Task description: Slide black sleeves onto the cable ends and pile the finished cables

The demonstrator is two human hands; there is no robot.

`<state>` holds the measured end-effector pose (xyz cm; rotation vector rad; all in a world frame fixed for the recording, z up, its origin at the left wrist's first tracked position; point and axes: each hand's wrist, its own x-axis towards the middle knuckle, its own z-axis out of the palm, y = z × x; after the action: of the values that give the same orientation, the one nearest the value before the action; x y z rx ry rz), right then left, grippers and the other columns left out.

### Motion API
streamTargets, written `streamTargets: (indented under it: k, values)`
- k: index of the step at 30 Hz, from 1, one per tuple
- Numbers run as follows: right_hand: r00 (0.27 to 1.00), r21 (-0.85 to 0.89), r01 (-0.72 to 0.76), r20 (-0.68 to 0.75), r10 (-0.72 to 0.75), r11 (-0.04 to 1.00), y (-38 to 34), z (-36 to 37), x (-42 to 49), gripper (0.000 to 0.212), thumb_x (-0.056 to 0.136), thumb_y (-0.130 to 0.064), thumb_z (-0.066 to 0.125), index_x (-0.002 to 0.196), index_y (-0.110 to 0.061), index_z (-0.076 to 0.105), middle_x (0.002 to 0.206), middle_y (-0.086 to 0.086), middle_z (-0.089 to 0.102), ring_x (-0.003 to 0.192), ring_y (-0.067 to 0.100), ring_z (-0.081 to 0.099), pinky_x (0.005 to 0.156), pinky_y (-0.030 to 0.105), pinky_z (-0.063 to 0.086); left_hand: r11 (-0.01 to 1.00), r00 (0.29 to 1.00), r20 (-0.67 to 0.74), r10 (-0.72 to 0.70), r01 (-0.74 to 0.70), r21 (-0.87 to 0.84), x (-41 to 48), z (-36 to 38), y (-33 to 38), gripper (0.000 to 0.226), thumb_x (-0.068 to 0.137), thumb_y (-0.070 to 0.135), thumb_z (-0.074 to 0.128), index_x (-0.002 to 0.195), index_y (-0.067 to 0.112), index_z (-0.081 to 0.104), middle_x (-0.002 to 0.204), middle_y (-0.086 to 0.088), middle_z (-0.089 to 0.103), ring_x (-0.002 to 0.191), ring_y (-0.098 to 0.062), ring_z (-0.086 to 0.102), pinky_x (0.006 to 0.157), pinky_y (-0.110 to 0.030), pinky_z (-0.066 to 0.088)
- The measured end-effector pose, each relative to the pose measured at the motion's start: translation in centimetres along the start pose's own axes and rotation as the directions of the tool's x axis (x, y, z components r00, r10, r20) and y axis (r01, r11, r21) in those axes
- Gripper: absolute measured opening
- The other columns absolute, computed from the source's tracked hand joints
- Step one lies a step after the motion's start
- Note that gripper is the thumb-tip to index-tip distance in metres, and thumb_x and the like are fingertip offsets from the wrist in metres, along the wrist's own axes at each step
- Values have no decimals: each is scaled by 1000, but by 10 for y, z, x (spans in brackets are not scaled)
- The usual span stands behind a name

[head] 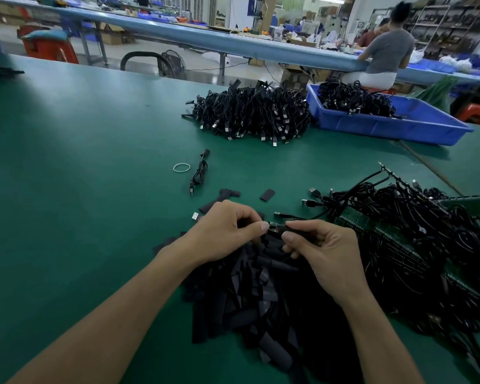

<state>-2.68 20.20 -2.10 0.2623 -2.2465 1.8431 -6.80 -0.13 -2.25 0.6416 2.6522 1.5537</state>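
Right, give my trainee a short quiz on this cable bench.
1. Which heap lies under the left hand and right hand?
2. True or false: the blue plastic bin holds black cables.
3. The white ring lies: a) in the bin; b) on the green table beside a lone coiled black cable; c) round the left wrist.
Key: 1 the heap of flat black sleeves; 2 true; 3 b.
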Motion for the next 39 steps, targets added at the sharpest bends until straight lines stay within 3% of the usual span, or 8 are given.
streamTargets:
  k: [14, 19, 23, 26, 30, 34, 37, 39]
  values:
    - [1000, -14, 13, -16, -13, 1000, -1, 4, -2, 16, 84, -1, 75, 90, -15, 75, 68, 5, 74, 59, 15, 69, 59, 19, 53, 997, 999, 21, 37, -39, 68, -1, 2, 0, 16, 97, 33, 64, 83, 27, 71, 69, 14, 67, 60, -4, 55, 65, -35, 49]
    - [1000, 24, 6, -21, -6, 1000, -1, 3, -2, 16, 83, 0, 76, 89, -15, 76, 67, 6, 74, 58, 16, 70, 58, 19, 53, 991, 997, 36, 67, -71, 110, -2, 3, 2, 18, 97, 33, 62, 83, 31, 72, 68, 18, 67, 55, 2, 51, 58, -27, 42]
    - [1000, 2, -9, 23, 9, 1000, -1, 4, -2, 23, 81, 0, 78, 92, -20, 76, 69, 4, 74, 59, 15, 69, 60, 19, 54, 993, 997, 66, 47, -54, 109, -3, 3, 4, 21, 93, 41, 59, 86, 28, 74, 75, 7, 72, 71, -18, 67, 70, -44, 54]
    - [1000, -30, -9, 12, 10, 1000, 0, 5, -2, 23, 81, -3, 79, 93, -23, 76, 72, 1, 75, 61, 14, 70, 61, 20, 54, 993, 995, 83, 46, -54, 105, -3, 4, 5, 21, 94, 39, 58, 87, 27, 74, 77, 11, 73, 76, -16, 69, 75, -47, 55]
    - [993, -43, -6, -122, 0, 999, 1, 7, -2, 34, 78, -10, 83, 100, -34, 73, 81, -5, 77, 71, 12, 74, 65, 21, 58, 988, 996, 76, 51, -62, 141, -1, 5, 4, 17, 98, 30, 59, 86, 31, 72, 75, 19, 72, 64, 1, 61, 66, -33, 52]
    - [960, 23, -1, -279, 7, 1000, 4, 7, 0, 29, 78, -13, 84, 97, -30, 72, 80, -4, 76, 71, 14, 74, 67, 26, 61, 986, 998, 26, 58, -61, 157, -2, 8, 7, 19, 98, 33, 59, 88, 29, 75, 71, 21, 71, 44, 4, 46, 47, -12, 29]
    - [963, 64, 7, -270, 10, 998, 7, 10, 0, 27, 81, -11, 81, 101, -28, 73, 83, -3, 78, 76, 16, 76, 70, 25, 60, 989, 998, -17, 58, -55, 135, -3, 8, 8, 20, 97, 31, 60, 86, 28, 76, 71, 18, 72, 46, 0, 51, 51, -22, 39]
    - [963, 98, 1, -270, 26, 995, 10, 13, 0, 29, 81, -11, 81, 105, -25, 73, 84, -2, 78, 76, 17, 76, 71, 23, 59, 996, 998, -49, 44, -40, 80, -3, 10, 8, 20, 97, 29, 61, 85, 24, 77, 71, 12, 73, 55, -15, 62, 57, -36, 51]
